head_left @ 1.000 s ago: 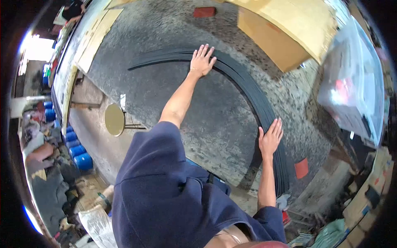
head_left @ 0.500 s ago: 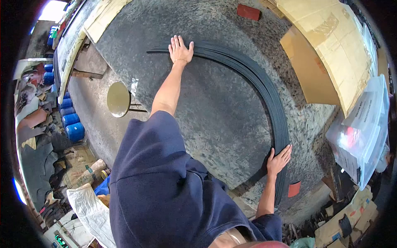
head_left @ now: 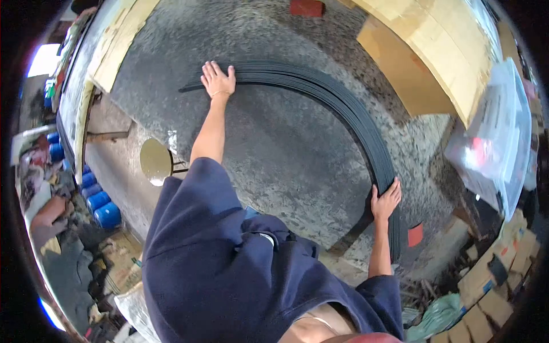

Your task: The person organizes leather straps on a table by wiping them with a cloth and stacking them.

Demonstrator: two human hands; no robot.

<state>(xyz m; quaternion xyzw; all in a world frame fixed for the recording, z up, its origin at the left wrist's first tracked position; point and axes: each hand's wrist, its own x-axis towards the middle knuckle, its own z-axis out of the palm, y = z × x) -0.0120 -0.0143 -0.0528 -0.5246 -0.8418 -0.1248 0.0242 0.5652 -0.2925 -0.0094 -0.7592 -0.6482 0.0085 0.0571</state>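
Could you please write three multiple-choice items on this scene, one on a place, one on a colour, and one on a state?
1. Where does the left hand rest?
A. on the round stool
B. on the far end of the bundle of black curved strips
C. on the cardboard

2. What colour are the drums on the floor at left?
A. blue
B. green
C. white

3. How is the right hand placed?
A. lifted in the air
B. closed around a tool
C. pressed flat, fingers spread, on the strips' near end

Answers: 1 B, its palm lies on the strips' far end; 2 A, they show plainly blue; 3 C, open fingers lie on the strips.
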